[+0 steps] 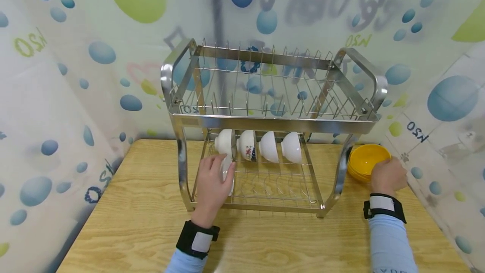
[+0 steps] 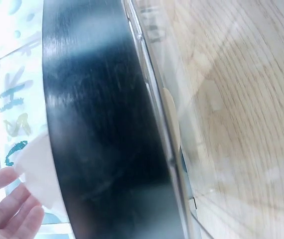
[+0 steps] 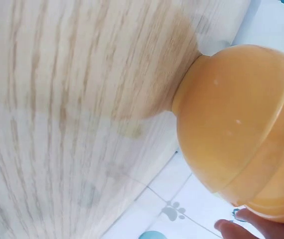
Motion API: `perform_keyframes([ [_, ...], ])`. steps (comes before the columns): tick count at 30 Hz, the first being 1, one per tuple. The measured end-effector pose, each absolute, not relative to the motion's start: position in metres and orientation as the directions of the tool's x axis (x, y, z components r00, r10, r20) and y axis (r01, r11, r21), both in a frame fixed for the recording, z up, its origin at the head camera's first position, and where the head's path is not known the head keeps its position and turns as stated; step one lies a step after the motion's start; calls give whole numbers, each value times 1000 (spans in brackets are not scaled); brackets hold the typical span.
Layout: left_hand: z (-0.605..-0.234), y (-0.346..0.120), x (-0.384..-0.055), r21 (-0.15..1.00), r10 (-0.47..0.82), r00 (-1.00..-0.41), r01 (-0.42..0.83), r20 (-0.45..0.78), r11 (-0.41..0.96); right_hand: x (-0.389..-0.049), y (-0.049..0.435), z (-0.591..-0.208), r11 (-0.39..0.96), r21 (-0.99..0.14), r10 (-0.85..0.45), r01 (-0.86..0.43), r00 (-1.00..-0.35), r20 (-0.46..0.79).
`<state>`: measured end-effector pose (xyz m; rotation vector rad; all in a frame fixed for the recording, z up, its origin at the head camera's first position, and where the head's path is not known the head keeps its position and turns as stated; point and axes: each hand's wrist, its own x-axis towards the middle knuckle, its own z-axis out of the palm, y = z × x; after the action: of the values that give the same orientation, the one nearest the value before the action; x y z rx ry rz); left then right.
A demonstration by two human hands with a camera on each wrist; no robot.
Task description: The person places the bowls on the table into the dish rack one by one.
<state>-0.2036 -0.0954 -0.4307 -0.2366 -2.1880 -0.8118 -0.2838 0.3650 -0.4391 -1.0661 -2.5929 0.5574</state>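
My left hand (image 1: 213,178) grips a white bowl (image 1: 226,168) at the front left of the dish rack's lower tier, thumb on its right side and fingers behind. In the left wrist view the fingers reach the side of this bowl (image 2: 38,169), partly hidden behind a rack bar. At the right of the table, my right hand (image 1: 389,176) holds the rim of the top yellow bowl (image 1: 368,158) in a stack. The right wrist view has the stacked yellow bowls (image 3: 231,119) on the table, with fingertips (image 3: 226,227) right at the upper rim.
A two-tier metal dish rack (image 1: 273,124) stands mid-table, with wire dividers on its upper tier. Several white bowls (image 1: 269,147) stand on edge along the lower tier's back row; one patterned bowl (image 1: 248,145) is among them. Printed curtains surround the wooden table (image 1: 276,243).
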Motion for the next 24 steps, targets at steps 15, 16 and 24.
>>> perform_keyframes([
  [15,-430,-82,-210,540,-112,-691,442,714,716,-270,349,-420,647,-602,719,468,-639,275],
  [16,-430,-81,-210,553,-118,-696,443,708,706,-268,347,-420,649,-608,716,457,-638,284],
  [24,-430,-77,-211,597,-137,-711,452,690,663,-258,340,-416,664,-661,686,349,-636,353],
])
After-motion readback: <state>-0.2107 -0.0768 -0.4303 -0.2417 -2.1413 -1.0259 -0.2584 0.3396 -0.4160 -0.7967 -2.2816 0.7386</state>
